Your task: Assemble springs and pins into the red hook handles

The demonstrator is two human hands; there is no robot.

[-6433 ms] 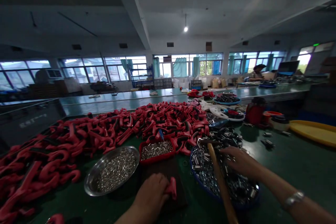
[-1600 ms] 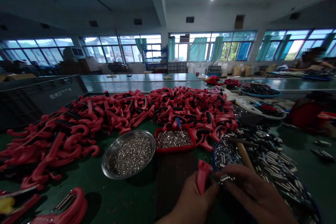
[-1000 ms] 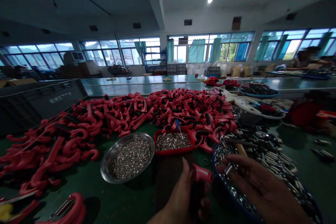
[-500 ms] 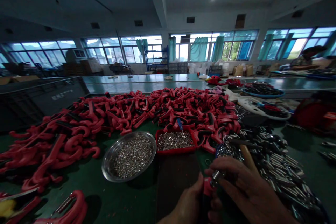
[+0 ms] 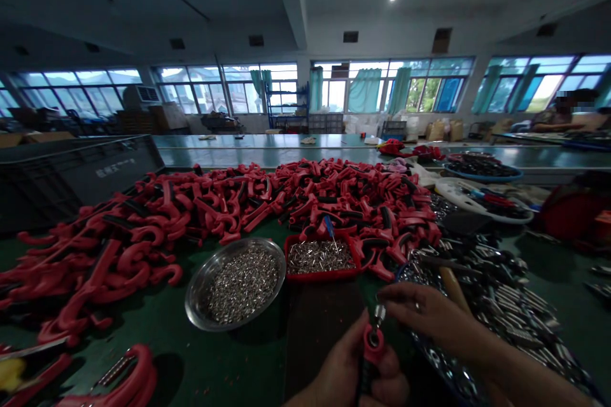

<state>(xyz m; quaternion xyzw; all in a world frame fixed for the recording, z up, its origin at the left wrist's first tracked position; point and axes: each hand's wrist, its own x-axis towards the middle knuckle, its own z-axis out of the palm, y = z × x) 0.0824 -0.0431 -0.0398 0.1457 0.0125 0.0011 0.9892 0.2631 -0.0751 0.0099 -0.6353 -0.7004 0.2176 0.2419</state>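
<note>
Right now the left hand sits at the bottom centre of the frame, closed firmly around a red plastic-coated piece. Its fingers wrap the shank, so the red end stands upright above the fist. A short silver metal pin sticks up from that red end. The right hand reaches in from the lower right, its fingers nearly straight and only lightly curled, holding nothing that can be seen. Its fingertips are just beside the silver metal pin, but whether they touch it cannot be told. A ring shows on one finger.

Beneath the hands lies a dark rectangular board on the green bench top. Just above the board, a red plastic tray holds short silver pins, and to its left a round stainless steel dish is full of small silver parts. Behind both, a large heap of red plastic-coated hooks spreads across the left and middle of the frame. To the right, a blue tub below the right forearm overflows with silver springs and bolts, and a wooden handle leans among them. At the lower left, a red hook carries a silver spring. At the far upper right, a co-worker sits at another bench.
</note>
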